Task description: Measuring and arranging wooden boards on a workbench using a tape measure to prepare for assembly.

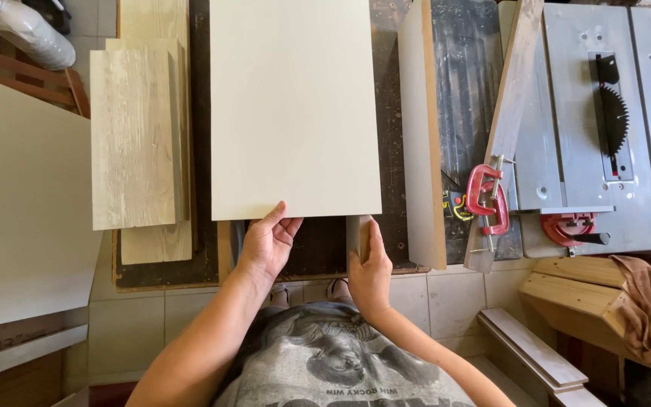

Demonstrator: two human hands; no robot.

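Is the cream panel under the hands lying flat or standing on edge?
Lying flat: the cream panel shows its whole broad face on the dark workbench, with the left hand and right hand at its near edge.

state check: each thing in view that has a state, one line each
cream panel: flat on bench, near edge gripped by both hands
left hand: fingers up on panel's near edge
right hand: closed on the near right corner
saw blade: raised through table slot; spin not tellable
red clamp: clamped on an angled batten
wood-grain boards: stacked flat, untouched
brown cloth: draped over wooden stand
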